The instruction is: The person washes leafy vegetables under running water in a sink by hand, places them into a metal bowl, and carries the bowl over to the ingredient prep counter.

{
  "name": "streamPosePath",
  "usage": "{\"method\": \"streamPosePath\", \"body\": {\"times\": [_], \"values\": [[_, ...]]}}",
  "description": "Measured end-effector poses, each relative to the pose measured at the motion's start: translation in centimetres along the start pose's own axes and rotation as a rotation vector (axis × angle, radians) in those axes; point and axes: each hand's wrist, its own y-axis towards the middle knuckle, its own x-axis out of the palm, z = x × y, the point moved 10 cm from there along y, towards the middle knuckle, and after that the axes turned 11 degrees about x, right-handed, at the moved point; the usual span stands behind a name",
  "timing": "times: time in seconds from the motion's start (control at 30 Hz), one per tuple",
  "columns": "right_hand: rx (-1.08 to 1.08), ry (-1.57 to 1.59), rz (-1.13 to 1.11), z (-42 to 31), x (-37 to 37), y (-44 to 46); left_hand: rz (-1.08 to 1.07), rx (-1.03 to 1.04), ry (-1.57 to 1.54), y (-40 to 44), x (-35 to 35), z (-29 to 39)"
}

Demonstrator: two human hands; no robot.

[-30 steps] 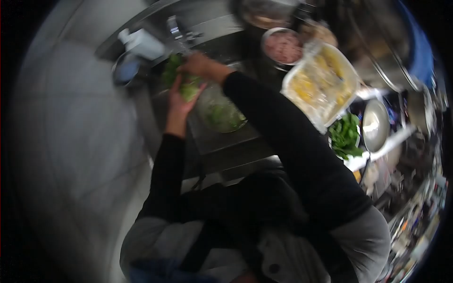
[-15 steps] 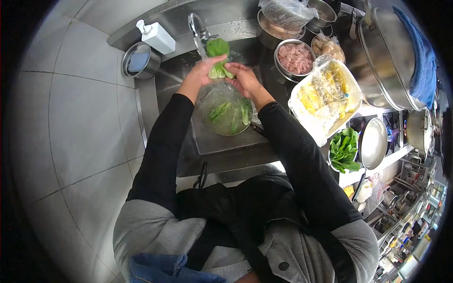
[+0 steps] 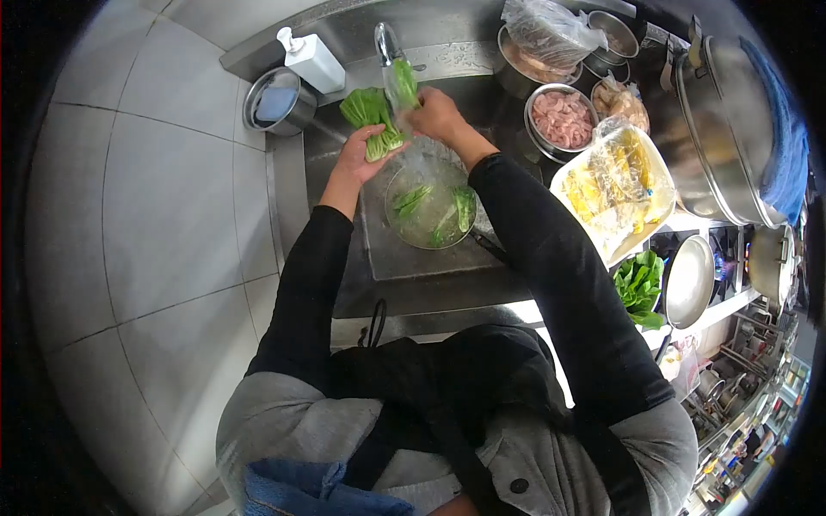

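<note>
My left hand (image 3: 366, 155) is closed around the pale stalks of a leafy green vegetable (image 3: 365, 107) that looks like bok choy, its leaves pointing up and left. Just to the right, my right hand (image 3: 437, 117) pinches a single green leaf (image 3: 403, 82) held up in the stream below the faucet (image 3: 385, 36). Water runs over it and down into a round pan (image 3: 403, 238) in the sink. Loose green leaves (image 3: 465, 209) float in that pan. The fingertips of my right hand are partly hidden by the leaf and the water.
A white pump bottle (image 3: 313, 64) and a metal pot with a blue sponge (image 3: 275, 103) stand left. At right are a bowl of pink meat (image 3: 562, 119), a plastic-covered tub of yellow food (image 3: 613, 185), more greens (image 3: 638, 284) and a frying pan (image 3: 689, 281).
My hands have moved apart: the right rises with one separate leaf under the faucet, while the left keeps the bunch lower and to the left. The whole view has shifted slightly.
</note>
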Motion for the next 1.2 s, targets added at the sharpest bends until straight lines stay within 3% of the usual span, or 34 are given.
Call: {"method": "streamPosePath", "body": {"times": [0.03, 0.13, 0.23, 0.33, 0.47, 0.53, 0.6, 0.73, 0.8, 0.83, 0.93, 1.03, 1.1, 1.2], "values": [[-0.07, -0.123, 0.102, -1.3, -0.7, -0.2, 0.011, 0.004, -0.037, -0.5, 0.5, 0.1], [0.007, 0.13, -0.004, 2.2, 1.8, 2.4, 0.028, 0.037, 0.003, -0.2, 0.4, 0.3], [0.225, 0.299, -0.332, 4.2, 3.3, -0.5, 0.024, -0.035, 0.256, 1.8, -0.7, -0.7], [0.29, 0.699, -0.287, 6.9, 2.1, -2.3, -0.039, 0.072, 0.505, 2.9, 1.7, -0.6], [0.335, 1.179, -0.21, 10.2, 0.6, -3.7, -0.086, 0.057, 0.641, 4.0, 3.5, -1.6], [0.339, 1.051, -0.208, 8.1, -0.3, -5.4, -0.1, 0.097, 0.718, 3.6, 5.2, -2.0], [0.261, 0.87, -0.249, 8.1, 0.4, -4.9, -0.131, -0.006, 0.679, 3.4, 5.6, -3.3], [0.307, 1.226, -0.253, 8.7, 0.4, -4.5, -0.225, -0.061, 0.441, 3.6, 6.5, -3.3], [0.311, 1.338, -0.253, 7.9, 0.4, -5.5, -0.152, -0.084, 0.331, 4.2, 5.3, -3.1], [0.324, 1.276, -0.251, 7.5, 0.5, -5.8, -0.115, -0.097, 0.276, 4.4, 4.5, -3.0], [0.354, 1.133, -0.236, 7.2, 0.7, -6.2, -0.321, -0.159, 0.138, 3.4, 6.4, -2.8], [0.383, 1.14, -0.27, 8.0, 1.6, -5.7, -0.429, -0.092, 0.511, 1.3, 8.7, -2.4], [0.424, 1.231, -0.378, 8.8, 2.5, -5.2, -0.376, -0.077, 0.618, 1.7, 8.2, -2.3], [0.368, 1.271, -0.292, 9.3, 1.6, -4.8, -0.312, -0.097, 0.636, 2.3, 7.0, -2.2]]}}
